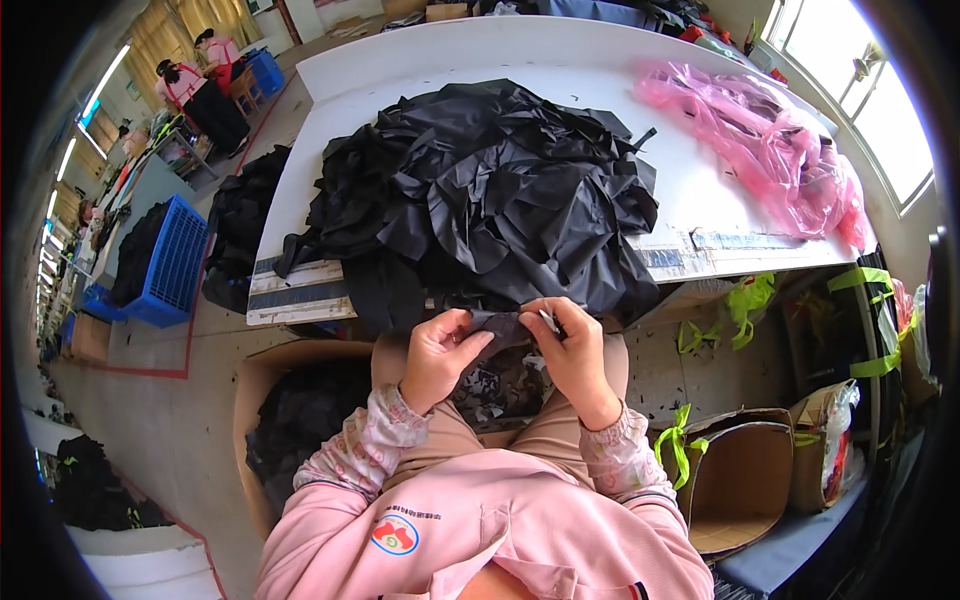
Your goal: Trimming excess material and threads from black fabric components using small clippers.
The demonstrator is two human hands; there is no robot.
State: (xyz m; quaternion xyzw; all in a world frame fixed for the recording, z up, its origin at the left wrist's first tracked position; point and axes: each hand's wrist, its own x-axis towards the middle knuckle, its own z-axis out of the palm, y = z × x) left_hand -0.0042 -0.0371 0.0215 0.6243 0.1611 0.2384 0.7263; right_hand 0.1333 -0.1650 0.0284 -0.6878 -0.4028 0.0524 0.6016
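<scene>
Just off the table's front edge, a small piece of thin black fabric (497,326) is stretched between my two hands. My left hand (436,358) pinches its left end between thumb and fingers. At its right end, my right hand (572,358) is closed on the cloth. A small pale, shiny object (548,320) shows between the right fingers, too small to tell its kind. Beyond my hands, a large heap of black fabric pieces (500,190) covers the middle of the white table (400,62), some of them hanging over the front edge.
Crumpled pink plastic (790,165) lies at the table's right. A cardboard box (262,400) of black fabric stands by my left leg; another cardboard box (735,480) stands at right. Dark scraps (505,385) lie below my hands. Two people work far left, beyond a blue crate (175,265).
</scene>
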